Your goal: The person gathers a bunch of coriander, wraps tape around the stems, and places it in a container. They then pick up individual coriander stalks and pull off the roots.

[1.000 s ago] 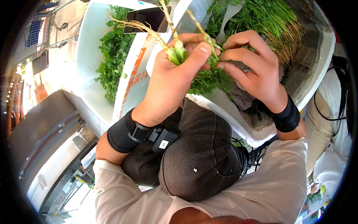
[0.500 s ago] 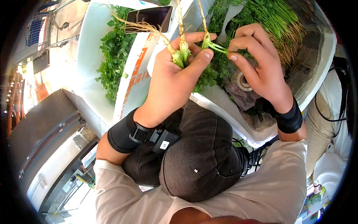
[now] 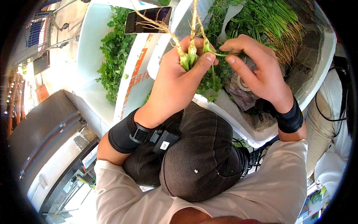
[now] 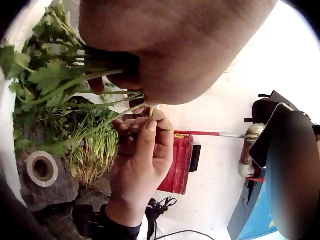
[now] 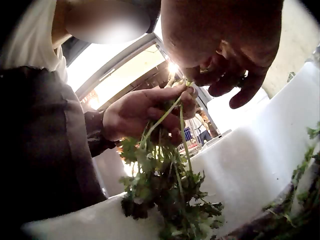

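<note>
My left hand holds a small bunch of coriander, its pale roots pointing up and away from me. In the right wrist view, the leaves hang below that hand. The left thumb presses on one thin plant at the bunch's right side. From there a green side stem runs across to my right hand, which pinches its end between thumb and index finger. In the left wrist view, the right hand is close beside the stems, just under the left palm.
A white foam box in front right holds heaped coriander, with a tape roll on dark wrapping. Another white box at left contains leafy coriander. A phone lies across the boxes' rims.
The left hand and its bunch have shifted slightly right. My right hand first drew away from the bunch with thin stems, and its fingers are now lower, pinching a single stem.
</note>
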Available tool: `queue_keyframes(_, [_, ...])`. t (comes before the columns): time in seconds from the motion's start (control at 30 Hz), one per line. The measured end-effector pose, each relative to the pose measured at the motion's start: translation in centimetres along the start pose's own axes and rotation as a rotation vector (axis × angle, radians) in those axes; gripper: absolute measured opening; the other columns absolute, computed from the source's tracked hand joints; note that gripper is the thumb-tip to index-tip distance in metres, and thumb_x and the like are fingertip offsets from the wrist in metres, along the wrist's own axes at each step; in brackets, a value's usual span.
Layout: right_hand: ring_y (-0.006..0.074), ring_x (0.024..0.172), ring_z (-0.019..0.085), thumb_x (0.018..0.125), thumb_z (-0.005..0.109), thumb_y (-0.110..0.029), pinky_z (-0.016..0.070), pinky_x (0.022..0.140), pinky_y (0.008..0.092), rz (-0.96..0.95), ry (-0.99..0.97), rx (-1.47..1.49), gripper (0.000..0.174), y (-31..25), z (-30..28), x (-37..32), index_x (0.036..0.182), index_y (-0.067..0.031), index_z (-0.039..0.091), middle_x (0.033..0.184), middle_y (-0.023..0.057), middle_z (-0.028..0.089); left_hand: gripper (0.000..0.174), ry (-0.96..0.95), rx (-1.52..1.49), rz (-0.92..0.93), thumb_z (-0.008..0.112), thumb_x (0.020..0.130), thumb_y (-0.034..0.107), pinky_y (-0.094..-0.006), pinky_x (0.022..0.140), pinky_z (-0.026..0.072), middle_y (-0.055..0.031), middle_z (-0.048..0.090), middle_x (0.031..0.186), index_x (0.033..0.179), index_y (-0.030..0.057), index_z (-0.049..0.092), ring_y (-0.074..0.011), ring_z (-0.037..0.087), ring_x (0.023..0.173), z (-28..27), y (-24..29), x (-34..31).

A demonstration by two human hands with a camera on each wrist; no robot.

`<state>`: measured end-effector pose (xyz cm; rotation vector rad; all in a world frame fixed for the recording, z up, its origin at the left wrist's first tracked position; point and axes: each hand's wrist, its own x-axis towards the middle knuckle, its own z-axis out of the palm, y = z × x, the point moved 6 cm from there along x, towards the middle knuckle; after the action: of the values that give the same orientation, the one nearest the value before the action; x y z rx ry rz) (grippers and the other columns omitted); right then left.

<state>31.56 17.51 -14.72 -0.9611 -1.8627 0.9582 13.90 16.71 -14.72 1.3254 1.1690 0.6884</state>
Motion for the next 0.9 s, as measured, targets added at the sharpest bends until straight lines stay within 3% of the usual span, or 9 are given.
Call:
queue_keyframes(0.1, [0.0300, 0.081, 0.066, 0.090, 0.073, -0.008, 0.0519, 0.068, 0.0362, 0.009, -0.067, -0.057, 0.018, -0.3, 0.0, 0.1, 0.107, -0.0039, 0.068, 0.091, 0.0130, 0.063, 0.013, -0.025, 0.052, -0.047, 0.060, 0.104, 0.012, -0.0251, 0.082, 0.0499, -0.0032, 0.070, 0.098, 0.111, 0.0012, 0.062, -0.0082, 0.062, 0.090, 0.1, 0.2, -0.1])
queue_keyframes(0.17, [0.0270, 0.076, 0.062, 0.086, 0.076, -0.006, 0.0496, 0.064, 0.0344, -0.109, -0.030, -0.176, 0.016, -0.5, -0.4, 0.0, 0.102, -0.0048, 0.071, 0.087, 0.0114, 0.061, 0.012, -0.049, 0.097, -0.082, 0.061, 0.104, 0.012, -0.0246, 0.082, 0.0497, -0.0027, 0.070, 0.095, 0.110, 0.0010, 0.063, -0.0078, 0.062, 0.089, 0.2, 0.2, -0.1])
queue_keyframes(0.37, [0.0265, 0.073, 0.059, 0.084, 0.076, -0.005, 0.0484, 0.063, 0.0346, -0.199, 0.064, -0.186, 0.014, -1.0, -0.9, 0.1, 0.097, -0.0043, 0.072, 0.084, 0.0091, 0.058, 0.012, -0.098, 0.145, -0.166, 0.064, 0.102, 0.012, -0.0239, 0.081, 0.0496, -0.0015, 0.070, 0.091, 0.108, 0.0016, 0.064, -0.0072, 0.062, 0.087, 0.4, -0.6, -0.2])
queue_keyframes(0.43, [0.0262, 0.073, 0.059, 0.084, 0.075, -0.004, 0.0496, 0.066, 0.0343, -0.217, 0.070, -0.229, 0.012, -1.1, -0.8, 0.2, 0.096, -0.0036, 0.072, 0.084, 0.0093, 0.061, 0.011, -0.137, 0.305, -0.047, 0.065, 0.102, 0.014, -0.0246, 0.081, 0.0499, -0.0007, 0.070, 0.091, 0.106, 0.0034, 0.066, -0.0073, 0.062, 0.087, 0.2, -0.4, 0.1])
queue_keyframes(0.57, [0.0175, 0.077, 0.057, 0.092, 0.068, 0.006, 0.0457, 0.069, 0.0270, -0.236, 0.055, -0.213, 0.013, -0.2, -0.5, -0.2, 0.104, 0.0042, 0.071, 0.093, 0.0098, 0.065, 0.014, -0.100, 0.294, 0.048, 0.067, 0.101, 0.017, -0.0271, 0.076, 0.0494, -0.0008, 0.069, 0.087, 0.102, 0.0031, 0.066, -0.0089, 0.061, 0.082, 0.2, -0.7, 0.3])
queue_keyframes(0.6, [0.0150, 0.080, 0.056, 0.094, 0.066, 0.006, 0.0443, 0.070, 0.0251, -0.242, 0.048, -0.192, 0.013, -0.1, -0.4, -0.2, 0.106, 0.0052, 0.070, 0.095, 0.0087, 0.065, 0.010, -0.102, 0.224, 0.035, 0.065, 0.099, 0.013, -0.0318, 0.069, 0.0456, -0.0058, 0.058, 0.077, 0.099, 0.0036, 0.061, -0.0134, 0.051, 0.072, 0.6, 1.4, 0.1])
queue_keyframes(0.7, [0.0145, 0.082, 0.056, 0.094, 0.066, 0.006, 0.0445, 0.072, 0.0243, -0.148, 0.092, -0.147, 0.014, 0.6, -0.7, -0.8, 0.108, 0.0046, 0.070, 0.098, 0.0080, 0.065, 0.012, -0.085, 0.158, 0.021, 0.065, 0.099, 0.011, -0.0322, 0.068, 0.0442, -0.0067, 0.055, 0.074, 0.095, 0.0005, 0.060, -0.0134, 0.048, 0.072, 0.6, 1.6, -0.2])
queue_keyframes(0.83, [0.0164, 0.089, 0.060, 0.095, 0.065, 0.006, 0.0467, 0.078, 0.0250, -0.229, 0.113, -0.177, 0.014, 0.3, -0.7, -0.8, 0.108, 0.0055, 0.070, 0.103, 0.0100, 0.067, 0.013, -0.084, 0.078, 0.071, 0.066, 0.099, 0.012, -0.0324, 0.068, 0.0450, -0.0064, 0.056, 0.075, 0.097, 0.0008, 0.060, -0.0137, 0.049, 0.072, 0.2, 1.3, -0.5])
queue_keyframes(0.9, [0.0184, 0.092, 0.061, 0.096, 0.064, 0.006, 0.0479, 0.080, 0.0266, -0.253, 0.105, -0.239, 0.014, -0.2, -0.6, -0.9, 0.108, 0.0055, 0.070, 0.104, 0.0113, 0.067, 0.013, -0.141, 0.012, -0.054, 0.066, 0.099, 0.013, -0.0324, 0.069, 0.0453, -0.0065, 0.057, 0.075, 0.098, 0.0013, 0.061, -0.0143, 0.049, 0.072, 0.3, -0.1, -0.1])
